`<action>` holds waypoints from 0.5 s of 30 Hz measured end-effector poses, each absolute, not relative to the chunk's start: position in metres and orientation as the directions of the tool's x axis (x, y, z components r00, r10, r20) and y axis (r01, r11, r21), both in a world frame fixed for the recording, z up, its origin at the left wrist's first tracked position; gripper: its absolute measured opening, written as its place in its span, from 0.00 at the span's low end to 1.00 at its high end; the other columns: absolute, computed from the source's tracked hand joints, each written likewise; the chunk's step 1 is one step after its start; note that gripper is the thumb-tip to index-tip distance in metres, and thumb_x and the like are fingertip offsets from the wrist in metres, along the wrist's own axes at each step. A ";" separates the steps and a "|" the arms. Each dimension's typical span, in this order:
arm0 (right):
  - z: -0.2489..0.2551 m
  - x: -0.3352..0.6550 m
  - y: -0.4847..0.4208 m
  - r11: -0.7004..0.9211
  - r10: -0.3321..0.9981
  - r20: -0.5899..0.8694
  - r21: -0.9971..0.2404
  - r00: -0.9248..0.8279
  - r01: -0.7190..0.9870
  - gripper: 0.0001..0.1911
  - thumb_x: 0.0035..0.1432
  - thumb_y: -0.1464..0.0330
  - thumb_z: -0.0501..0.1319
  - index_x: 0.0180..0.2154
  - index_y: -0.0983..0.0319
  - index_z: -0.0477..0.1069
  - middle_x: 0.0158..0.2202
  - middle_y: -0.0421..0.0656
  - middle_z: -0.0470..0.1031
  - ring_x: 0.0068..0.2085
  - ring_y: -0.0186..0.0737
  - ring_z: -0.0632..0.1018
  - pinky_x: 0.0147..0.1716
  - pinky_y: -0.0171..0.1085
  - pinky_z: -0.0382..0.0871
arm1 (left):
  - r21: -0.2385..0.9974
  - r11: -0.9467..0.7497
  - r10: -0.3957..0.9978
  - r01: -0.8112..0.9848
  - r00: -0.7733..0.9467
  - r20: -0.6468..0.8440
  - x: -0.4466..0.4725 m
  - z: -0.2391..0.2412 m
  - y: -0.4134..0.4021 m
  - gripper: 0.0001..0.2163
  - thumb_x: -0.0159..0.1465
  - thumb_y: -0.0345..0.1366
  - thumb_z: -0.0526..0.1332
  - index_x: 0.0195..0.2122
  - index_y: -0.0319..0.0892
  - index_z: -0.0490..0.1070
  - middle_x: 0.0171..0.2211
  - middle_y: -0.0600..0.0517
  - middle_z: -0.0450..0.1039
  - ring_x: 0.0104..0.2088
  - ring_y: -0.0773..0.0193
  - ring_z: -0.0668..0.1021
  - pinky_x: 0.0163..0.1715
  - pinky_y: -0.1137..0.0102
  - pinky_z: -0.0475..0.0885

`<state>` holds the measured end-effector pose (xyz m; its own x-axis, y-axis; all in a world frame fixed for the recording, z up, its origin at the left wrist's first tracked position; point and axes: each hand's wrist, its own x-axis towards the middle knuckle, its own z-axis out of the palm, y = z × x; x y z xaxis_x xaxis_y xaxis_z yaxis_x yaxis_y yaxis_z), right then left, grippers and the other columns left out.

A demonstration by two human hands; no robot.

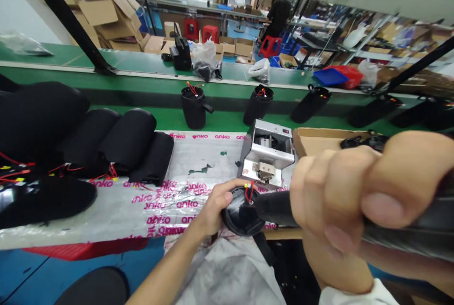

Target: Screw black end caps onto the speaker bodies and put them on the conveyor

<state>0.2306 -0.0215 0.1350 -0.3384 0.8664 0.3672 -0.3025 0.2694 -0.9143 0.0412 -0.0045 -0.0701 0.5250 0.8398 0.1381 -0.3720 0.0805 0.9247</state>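
Observation:
My left hand [215,205] grips a round black speaker end piece [242,214] with red and yellow wires sticking out of its top. My right hand [349,201], very close to the camera, is closed in a fist around a long black cylindrical speaker body [275,208]. The far end of that body meets the round piece held by the left hand. Both sit just in front of a small metal press machine [266,158] on the bench.
Several black cylinders [127,137] with red wires lie at the left on plastic sheet printed "anko" [159,201]. A cardboard box [319,140] stands at the right. Upright black cylinders [193,104] ride a green conveyor [220,120]. Beyond are shelves, cartons, red stools and a person.

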 end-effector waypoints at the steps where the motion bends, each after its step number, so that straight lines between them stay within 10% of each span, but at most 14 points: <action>1: 0.130 0.230 -0.019 0.336 0.821 0.432 -0.895 -0.373 -0.294 0.12 0.68 0.53 0.71 0.39 0.54 0.86 0.29 0.38 0.83 0.21 0.36 0.80 0.24 0.36 0.81 | 0.927 0.078 0.828 -0.368 0.542 0.145 0.041 -0.067 -0.001 0.27 0.70 0.58 0.57 0.52 0.41 0.84 0.50 0.44 0.86 0.54 0.40 0.84 0.57 0.55 0.74; 6: 0.113 0.223 -0.005 0.363 0.743 0.477 -0.876 -0.469 -0.316 0.10 0.75 0.62 0.65 0.49 0.56 0.84 0.32 0.41 0.83 0.24 0.35 0.82 0.28 0.35 0.83 | 0.942 0.009 0.860 -0.334 0.484 0.164 0.038 -0.063 -0.006 0.29 0.75 0.59 0.52 0.53 0.43 0.85 0.52 0.44 0.86 0.55 0.39 0.84 0.61 0.52 0.74; 15: 0.120 0.216 -0.001 0.195 0.777 0.367 -0.913 -0.511 -0.359 0.30 0.70 0.41 0.58 0.44 0.57 0.86 0.32 0.42 0.86 0.25 0.39 0.84 0.26 0.41 0.82 | 0.968 -0.182 0.953 -0.172 0.213 0.217 0.045 -0.070 -0.045 0.33 0.71 0.68 0.56 0.63 0.48 0.77 0.56 0.43 0.83 0.56 0.39 0.82 0.59 0.51 0.75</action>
<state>0.2158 -0.0009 0.1204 -0.5106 0.7774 0.3674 -0.3592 0.1954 -0.9126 0.0452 -0.0451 -0.0704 0.2130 0.9527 0.2168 -0.1723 -0.1818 0.9681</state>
